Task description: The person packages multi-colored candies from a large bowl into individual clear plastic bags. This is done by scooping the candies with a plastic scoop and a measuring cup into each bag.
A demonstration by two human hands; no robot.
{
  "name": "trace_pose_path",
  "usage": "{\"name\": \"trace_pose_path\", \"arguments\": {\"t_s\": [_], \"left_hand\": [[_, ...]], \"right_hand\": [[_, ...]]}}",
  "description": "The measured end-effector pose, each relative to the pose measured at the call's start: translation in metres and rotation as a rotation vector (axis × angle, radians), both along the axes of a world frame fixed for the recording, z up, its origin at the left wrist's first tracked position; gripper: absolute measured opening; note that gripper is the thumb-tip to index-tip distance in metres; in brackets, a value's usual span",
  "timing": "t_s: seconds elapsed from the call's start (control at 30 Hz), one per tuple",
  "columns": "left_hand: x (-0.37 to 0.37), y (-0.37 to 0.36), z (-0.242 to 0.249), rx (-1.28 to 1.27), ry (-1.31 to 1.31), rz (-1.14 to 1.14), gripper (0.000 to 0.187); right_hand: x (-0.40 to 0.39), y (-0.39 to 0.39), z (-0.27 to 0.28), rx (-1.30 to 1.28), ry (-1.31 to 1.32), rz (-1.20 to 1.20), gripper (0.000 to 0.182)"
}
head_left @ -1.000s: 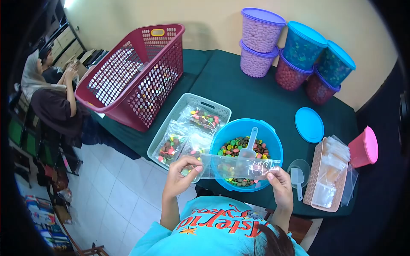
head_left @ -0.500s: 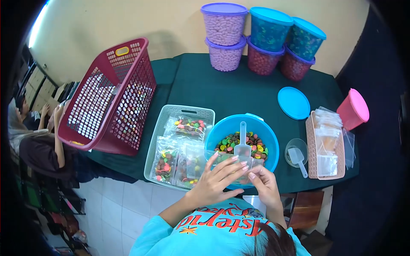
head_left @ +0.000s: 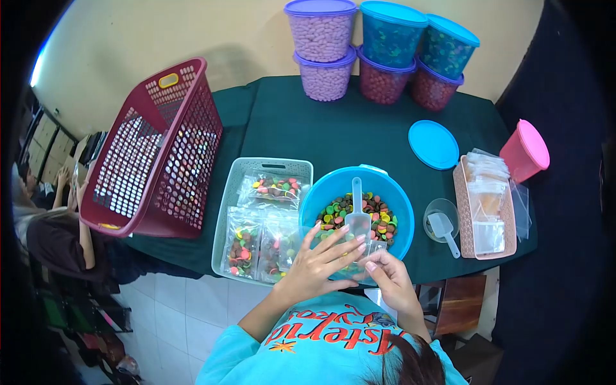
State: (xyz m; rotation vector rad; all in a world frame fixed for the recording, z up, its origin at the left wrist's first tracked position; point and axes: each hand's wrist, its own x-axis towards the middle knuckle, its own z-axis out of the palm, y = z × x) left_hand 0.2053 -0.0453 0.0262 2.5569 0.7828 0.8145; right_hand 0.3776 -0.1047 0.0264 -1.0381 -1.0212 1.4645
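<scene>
A clear plastic bag (head_left: 360,272) lies between my hands over the near side of the blue tub (head_left: 405,224). My left hand (head_left: 324,262) rests across the bag with its fingers stretched out. Thumb and fingertips of my right hand (head_left: 393,282) pinch the bag's right edge. Inside the tub are small round candies (head_left: 384,221) in brown, green, pink and yellow, and a translucent scoop (head_left: 357,204) stands in them, handle pointing away from me. Left of the tub, a pale green basket (head_left: 221,218) contains several clear bags of the same candies (head_left: 242,250).
A tall maroon basket (head_left: 199,115) stands at left. Lidded tubs (head_left: 321,38) are stacked at the back. At right are a blue lid (head_left: 434,145), a small bowl with a scoop (head_left: 443,224), a peach basket of bags (head_left: 461,212) and a pink container (head_left: 523,154). People sit far left.
The view has shifted slightly, so the table's things sit a little further left. My left hand's fingers have moved slightly over the bag; my right hand keeps its pinch.
</scene>
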Motion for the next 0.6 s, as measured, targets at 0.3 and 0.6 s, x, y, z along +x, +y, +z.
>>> {"name": "trace_pose_path", "arguments": {"t_s": [0.3, 0.6], "left_hand": [[-0.003, -0.024, -0.011, 0.038, -0.107, 0.224, 0.056], [-0.027, -0.064, -0.017, -0.134, -0.474, 0.518, 0.065]], "right_hand": [[0.017, 0.019, 0.016, 0.078, -0.228, 0.299, 0.018], [0.054, 0.107, 0.022, 0.373, -0.866, 0.139, 0.023]]}}
